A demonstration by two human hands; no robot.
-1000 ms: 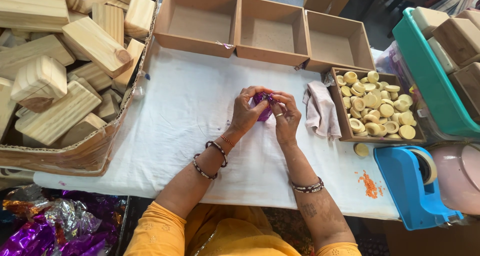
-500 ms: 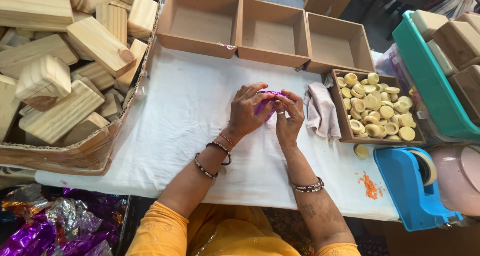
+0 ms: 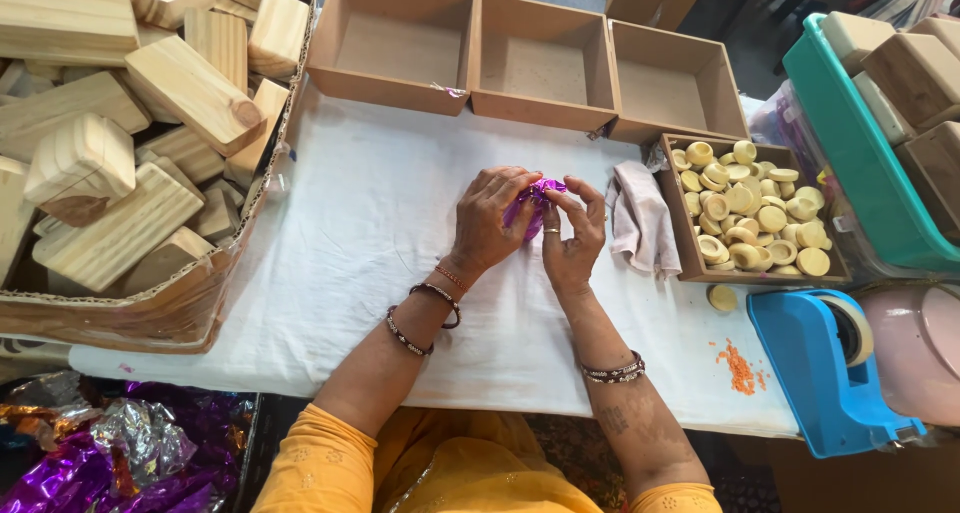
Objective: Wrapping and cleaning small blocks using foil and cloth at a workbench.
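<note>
Left hand and right hand both pinching purple foil piece, closing its wrap. Held over white cloth, beside tray of yellow discs, within reach.

Soft, even daylight fills the scene, bright on the white tabletop without harsh glare. Shadows beneath the hands are faint and diffuse. Focus holds sharp centrally; the far corners seem slightly stretched, perhaps by a wide lens.

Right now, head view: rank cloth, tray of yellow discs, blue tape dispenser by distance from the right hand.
1. Cloth: just right of the right hand.
2. Tray of yellow discs: farther right, past the cloth.
3. Blue tape dispenser: farthest, at the table's near right corner.
</note>
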